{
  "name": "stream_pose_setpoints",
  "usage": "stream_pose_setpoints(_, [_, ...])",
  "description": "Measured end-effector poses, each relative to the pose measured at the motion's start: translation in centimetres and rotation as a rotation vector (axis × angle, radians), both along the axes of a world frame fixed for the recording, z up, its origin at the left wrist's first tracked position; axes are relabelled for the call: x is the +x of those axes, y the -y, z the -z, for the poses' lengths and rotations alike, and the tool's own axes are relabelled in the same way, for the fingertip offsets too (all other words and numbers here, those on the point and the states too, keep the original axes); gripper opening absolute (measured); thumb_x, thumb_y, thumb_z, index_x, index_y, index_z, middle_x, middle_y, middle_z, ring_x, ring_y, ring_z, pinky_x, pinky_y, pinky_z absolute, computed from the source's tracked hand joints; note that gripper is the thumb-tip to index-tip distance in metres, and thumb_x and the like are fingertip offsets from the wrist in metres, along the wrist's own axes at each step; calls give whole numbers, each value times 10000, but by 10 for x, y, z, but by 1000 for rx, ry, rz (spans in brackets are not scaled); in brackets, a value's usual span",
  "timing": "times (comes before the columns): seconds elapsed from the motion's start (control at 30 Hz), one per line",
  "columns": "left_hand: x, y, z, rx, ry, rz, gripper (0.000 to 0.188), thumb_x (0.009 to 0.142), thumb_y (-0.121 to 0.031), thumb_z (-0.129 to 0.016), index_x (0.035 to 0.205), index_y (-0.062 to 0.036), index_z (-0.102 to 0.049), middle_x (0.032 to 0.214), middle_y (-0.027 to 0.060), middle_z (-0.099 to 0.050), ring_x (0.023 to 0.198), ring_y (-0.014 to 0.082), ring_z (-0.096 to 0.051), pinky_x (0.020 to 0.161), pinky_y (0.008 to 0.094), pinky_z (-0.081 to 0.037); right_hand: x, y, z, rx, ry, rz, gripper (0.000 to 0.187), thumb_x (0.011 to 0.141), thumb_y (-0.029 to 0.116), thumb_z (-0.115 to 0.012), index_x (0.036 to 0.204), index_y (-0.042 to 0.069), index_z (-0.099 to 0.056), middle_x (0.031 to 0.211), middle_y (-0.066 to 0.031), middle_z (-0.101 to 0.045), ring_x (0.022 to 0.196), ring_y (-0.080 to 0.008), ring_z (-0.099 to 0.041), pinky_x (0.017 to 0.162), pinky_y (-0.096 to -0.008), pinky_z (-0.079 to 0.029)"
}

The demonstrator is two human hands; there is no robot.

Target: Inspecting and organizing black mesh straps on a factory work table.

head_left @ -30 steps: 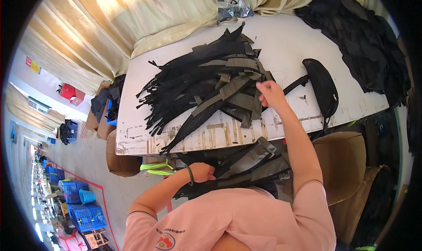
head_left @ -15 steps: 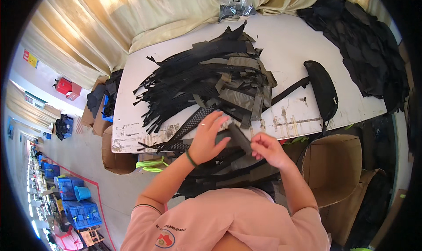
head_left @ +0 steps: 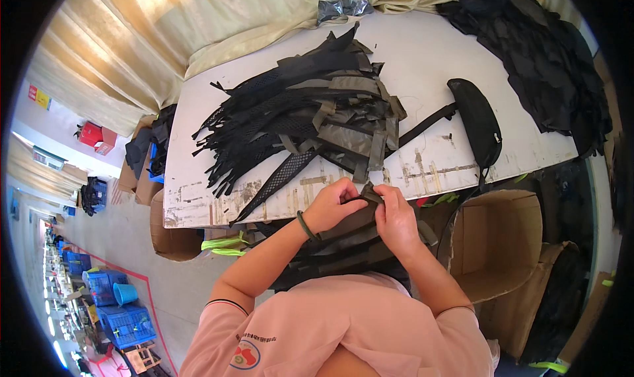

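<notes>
A white desk (head_left: 422, 53) carries a spread pile of black mesh pieces (head_left: 297, 106) with grey-brown ends. Right of the pile lies a black pouch (head_left: 474, 122), its strap stretching toward the pile. At the desk's near edge, the left hand (head_left: 332, 206) and right hand (head_left: 397, 224) both have fingers clamped on a dark fabric end (head_left: 371, 195) between them.

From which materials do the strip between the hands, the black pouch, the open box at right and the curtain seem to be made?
Strip: thin, dull fabric, probably synthetic; it folds softly.
Pouch: matte black fabric, perhaps padded; it keeps its curve.
Box: plain cardboard; brown, stiff walls.
Curtain: satin-like cloth, by its shiny folds.
</notes>
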State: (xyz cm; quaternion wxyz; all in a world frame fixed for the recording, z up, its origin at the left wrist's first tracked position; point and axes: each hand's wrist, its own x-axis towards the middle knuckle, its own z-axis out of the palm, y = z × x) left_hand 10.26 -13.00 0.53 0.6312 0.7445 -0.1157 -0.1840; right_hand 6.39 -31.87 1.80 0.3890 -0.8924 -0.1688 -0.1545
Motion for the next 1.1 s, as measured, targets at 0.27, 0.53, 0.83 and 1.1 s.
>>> stream_pose_setpoints(0.27, [-13, -7, -20, 148, 80, 78, 202, 824, -110, -728, 834, -52, -535, 729, -47, -531, 638, 24, -444, 557, 204, -397, 14, 2, -16, -138, -150, -157, 180, 792, 82, -662, 963, 99, -607, 861, -107, -601, 748, -334, -609, 644, -409, -497])
stream_pose_setpoints(0.53, [-29, 1, -35, 198, 489, 189, 183, 805, -83, -717, 833, -44, -540, 730, 52, -560, 618, 158, -499, 580, 285, -431, 33, 4, -12, -6, -24, -146, 102, 779, 146, -676, 754, 63, -621, 691, -83, -551, 630, -271, -551, 591, -365, -453])
stream_pose_setpoints(0.83, [-38, 1, -34, 214, 287, 59, 172, 822, -121, -690, 873, -43, -546, 772, 102, -574, 715, 223, -584, 635, 321, -467, 14, -2, 13, 933, -934, -117, 169, 868, 156, -594, 770, 20, -614, 701, 17, -533, 697, -53, -466, 627, -230, -381])
stream_pose_setpoints(1.1, [-22, -16, -33, -270, -77, -14, 189, 838, 34, -606, 1021, 6, -645, 890, 12, -590, 838, 98, -546, 786, 229, -429, 10, 21, 7, 1082, -1160, -529, 237, 910, 228, -617, 1016, 16, -623, 961, -7, -617, 862, -113, -567, 785, -268, -454])
